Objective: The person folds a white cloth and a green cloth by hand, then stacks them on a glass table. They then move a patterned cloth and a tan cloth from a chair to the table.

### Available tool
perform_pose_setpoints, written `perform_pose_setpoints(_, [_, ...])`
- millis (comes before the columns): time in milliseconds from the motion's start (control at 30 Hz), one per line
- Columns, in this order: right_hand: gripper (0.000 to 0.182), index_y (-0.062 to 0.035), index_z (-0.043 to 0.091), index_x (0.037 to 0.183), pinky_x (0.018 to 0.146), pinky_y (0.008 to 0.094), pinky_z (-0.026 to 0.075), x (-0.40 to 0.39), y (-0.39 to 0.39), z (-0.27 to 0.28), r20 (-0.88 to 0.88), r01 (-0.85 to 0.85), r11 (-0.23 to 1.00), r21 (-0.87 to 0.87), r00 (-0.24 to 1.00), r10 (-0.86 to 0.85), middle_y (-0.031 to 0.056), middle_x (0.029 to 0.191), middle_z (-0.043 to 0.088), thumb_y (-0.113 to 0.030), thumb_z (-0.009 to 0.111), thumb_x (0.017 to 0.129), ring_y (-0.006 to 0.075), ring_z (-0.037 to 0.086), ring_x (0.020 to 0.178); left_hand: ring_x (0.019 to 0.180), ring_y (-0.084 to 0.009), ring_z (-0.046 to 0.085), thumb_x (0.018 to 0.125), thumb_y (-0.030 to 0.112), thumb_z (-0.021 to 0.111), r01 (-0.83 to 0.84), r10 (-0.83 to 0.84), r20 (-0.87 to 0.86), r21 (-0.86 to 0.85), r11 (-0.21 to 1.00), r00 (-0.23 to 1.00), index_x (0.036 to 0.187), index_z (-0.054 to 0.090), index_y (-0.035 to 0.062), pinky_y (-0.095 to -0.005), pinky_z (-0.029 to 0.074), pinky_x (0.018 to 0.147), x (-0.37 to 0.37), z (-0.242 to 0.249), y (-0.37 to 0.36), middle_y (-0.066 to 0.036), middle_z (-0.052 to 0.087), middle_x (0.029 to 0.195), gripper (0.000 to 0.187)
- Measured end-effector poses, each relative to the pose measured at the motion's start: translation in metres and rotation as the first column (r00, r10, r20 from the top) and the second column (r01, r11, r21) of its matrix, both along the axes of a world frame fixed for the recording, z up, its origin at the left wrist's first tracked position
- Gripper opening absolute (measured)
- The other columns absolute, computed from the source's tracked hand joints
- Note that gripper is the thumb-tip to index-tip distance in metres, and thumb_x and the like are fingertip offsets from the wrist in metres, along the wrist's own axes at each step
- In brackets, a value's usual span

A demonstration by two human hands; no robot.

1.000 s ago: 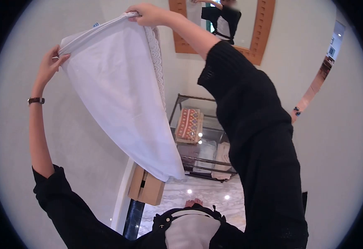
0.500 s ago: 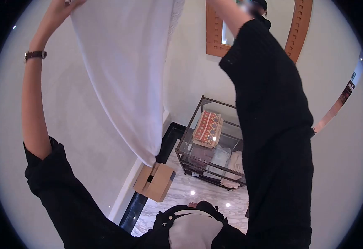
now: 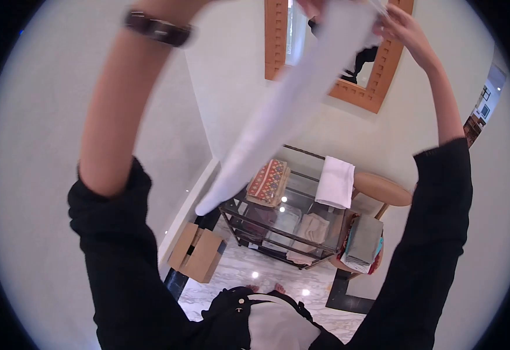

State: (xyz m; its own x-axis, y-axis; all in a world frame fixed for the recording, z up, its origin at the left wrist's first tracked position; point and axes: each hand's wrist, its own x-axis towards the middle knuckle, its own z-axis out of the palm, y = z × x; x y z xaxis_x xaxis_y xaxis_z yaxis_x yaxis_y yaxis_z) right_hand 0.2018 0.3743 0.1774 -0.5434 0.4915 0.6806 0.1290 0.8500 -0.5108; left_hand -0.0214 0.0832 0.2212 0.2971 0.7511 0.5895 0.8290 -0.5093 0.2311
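Note:
A long white cloth (image 3: 266, 125) hangs slantwise, bunched narrow, from the top centre down to a tip above the cardboard box. At its upper right end, my right hand (image 3: 396, 26) is closed on the cloth's edge. My left hand (image 3: 310, 7) is mostly cut off by the top edge; its blurred fingers show against the cloth's upper left side, closed on it. A dark watch sits on my left wrist.
A glass-shelved rack (image 3: 255, 217) holds a patterned folded textile (image 3: 268, 182) and a white folded cloth (image 3: 335, 182). Right of it are a wooden chair (image 3: 383, 188) and stacked textiles (image 3: 364, 239). A cardboard box (image 3: 199, 256) stands on the floor, a framed mirror (image 3: 275, 41) hangs behind.
The cloth has gone from spread wide to narrow and slanted, its top shifted right. My left arm moved right and my right hand came into view. The view turned, showing the chair and textile stack.

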Motion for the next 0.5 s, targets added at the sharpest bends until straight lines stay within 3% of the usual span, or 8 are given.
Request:
perform_pose_setpoints(67, [0.036, -0.0017, 0.055, 0.126, 0.096, 0.0347, 0.050, 0.044, -0.018, -0.033, -0.062, -0.006, 1.000, 0.001, 0.998, 0.006, 0.0082, 0.117, 0.062, -0.020, 0.055, 0.096, 0.0183, 0.061, 0.109, 0.066, -0.0163, 0.068, 0.085, 0.020, 0.069, 0.259, -0.244, 0.096, -0.200, 0.945, 0.965, 0.096, 0.062, -0.0085, -0.0249, 0.054, 0.064, 0.037, -0.032, 0.042, -0.013, 0.069, 0.080, 0.031])
perform_pose_setpoints(100, [0.036, -0.0001, 0.052, 0.127, 0.098, 0.0339, 0.049, 0.072, -0.013, -0.044, 0.002, 0.035, 0.999, -0.006, 0.999, -0.035, 0.0072, 0.119, 0.060, -0.021, 0.054, 0.097, 0.0167, 0.058, 0.112, 0.068, -0.0167, 0.069, 0.085, 0.018, 0.067, 0.372, -0.336, 0.166, -0.301, 0.878, 0.927, 0.095, 0.060, -0.0092, -0.0261, 0.055, 0.070, 0.055, -0.048, 0.063, -0.012, 0.070, 0.080, 0.030])
perform_pose_setpoints(133, [0.037, 0.0014, 0.050, 0.128, 0.100, 0.0331, 0.048, 0.100, -0.006, -0.056, 0.065, 0.076, 0.997, -0.010, 0.995, -0.075, 0.0061, 0.122, 0.057, -0.022, 0.053, 0.099, 0.0151, 0.056, 0.115, 0.072, -0.0207, 0.073, 0.084, 0.020, 0.067, 0.436, -0.390, 0.210, -0.253, 0.864, 0.896, 0.092, 0.061, -0.0112, -0.0268, 0.057, 0.072, 0.071, -0.064, 0.053, -0.018, 0.071, 0.078, 0.032])
perform_pose_setpoints(167, [0.037, 0.0010, 0.050, 0.129, 0.100, 0.0327, 0.048, 0.124, -0.006, -0.068, 0.068, 0.094, 0.994, -0.049, 0.994, -0.090, 0.0066, 0.122, 0.057, -0.020, 0.052, 0.099, 0.0152, 0.056, 0.114, 0.079, -0.0215, 0.072, 0.089, 0.023, 0.067, 0.485, -0.445, 0.194, -0.290, 0.825, 0.874, 0.108, 0.056, -0.0158, -0.0281, 0.059, 0.074, 0.088, -0.077, 0.068, -0.022, 0.068, 0.093, 0.045])
perform_pose_setpoints(267, [0.035, 0.0006, 0.050, 0.129, 0.101, 0.0327, 0.047, 0.192, 0.002, -0.108, 0.072, 0.103, 0.976, -0.190, 0.993, -0.090, 0.0066, 0.121, 0.056, -0.016, 0.052, 0.098, 0.0154, 0.055, 0.115, 0.079, -0.0216, 0.072, 0.088, 0.018, 0.065, 0.572, -0.494, 0.294, -0.337, 0.748, 0.818, 0.106, 0.058, -0.0147, -0.0288, 0.059, 0.073, 0.132, -0.102, 0.090, -0.020, 0.069, 0.088, 0.038])
perform_pose_setpoints(367, [0.037, 0.0000, 0.049, 0.131, 0.103, 0.0326, 0.044, 0.240, -0.004, -0.130, 0.034, 0.148, 0.964, -0.220, 0.989, -0.144, 0.0068, 0.124, 0.055, -0.013, 0.053, 0.096, 0.0153, 0.055, 0.116, 0.081, -0.0223, 0.072, 0.088, 0.015, 0.062, 0.639, -0.527, 0.370, -0.339, 0.690, 0.765, 0.105, 0.059, -0.0138, -0.0285, 0.058, 0.078, 0.163, -0.111, 0.104, -0.019, 0.070, 0.087, 0.034])
perform_pose_setpoints(500, [0.043, -0.0016, 0.047, 0.135, 0.104, 0.0319, 0.041, 0.287, 0.001, -0.136, -0.007, 0.302, 0.942, -0.146, 0.952, -0.306, 0.0080, 0.131, 0.054, -0.014, 0.053, 0.094, 0.0157, 0.053, 0.120, 0.086, -0.0220, 0.071, 0.085, 0.019, 0.064, 0.719, -0.578, 0.431, -0.347, 0.602, 0.693, 0.103, 0.061, -0.0128, -0.0289, 0.055, 0.085, 0.197, -0.112, 0.126, -0.018, 0.071, 0.088, 0.037])
